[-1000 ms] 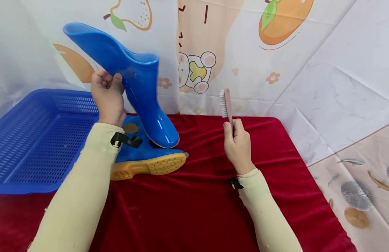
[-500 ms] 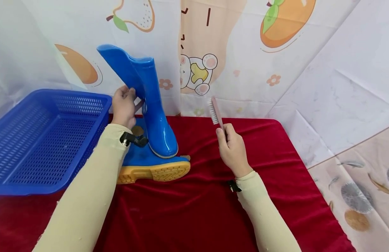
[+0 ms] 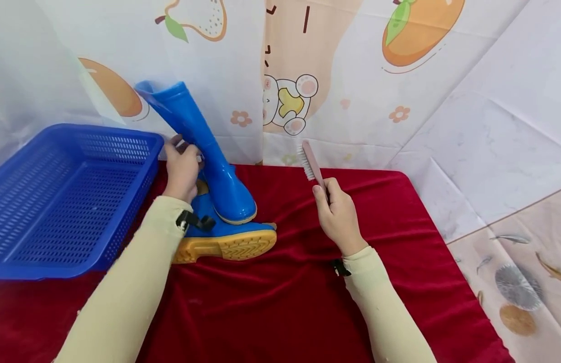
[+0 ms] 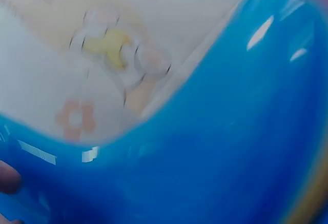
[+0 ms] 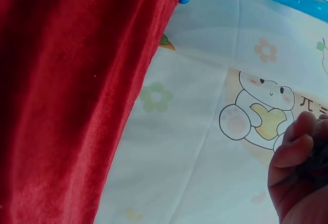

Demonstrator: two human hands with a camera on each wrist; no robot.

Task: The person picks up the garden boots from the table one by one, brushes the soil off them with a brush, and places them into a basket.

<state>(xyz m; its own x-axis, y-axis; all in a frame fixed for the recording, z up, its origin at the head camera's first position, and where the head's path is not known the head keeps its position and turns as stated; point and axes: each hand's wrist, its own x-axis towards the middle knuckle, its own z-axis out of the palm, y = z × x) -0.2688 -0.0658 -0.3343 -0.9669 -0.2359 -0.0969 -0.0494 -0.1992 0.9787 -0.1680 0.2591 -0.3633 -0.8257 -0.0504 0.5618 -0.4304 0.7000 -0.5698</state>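
In the head view a blue rubber boot (image 3: 196, 133) leans with its top to the upper left, its toe over a second blue boot with a yellow sole (image 3: 235, 245) lying on its side. The left hand (image 3: 181, 169) grips the leaning boot's shaft from behind; some of its fingers are hidden. That boot (image 4: 205, 152) fills much of the left wrist view, with fingertips (image 4: 7, 178) at the edge. The right hand (image 3: 338, 214) holds a pink brush (image 3: 314, 164) by its handle, bristles facing left, away from both boots. In the right wrist view the right hand (image 5: 302, 167) shows curled fingers.
A blue plastic basket (image 3: 155, 166) stands at the left, close beside the left hand. Red cloth (image 3: 271, 312) covers the table. A printed curtain (image 3: 353, 116) hangs along the back edge, and a brown disc (image 3: 202, 187) shows beside the left hand.
The left hand has moved right and lower with the boot, whose top has dropped and turned while its toe stays near the lower boot. The brush has shifted left and tilted left.
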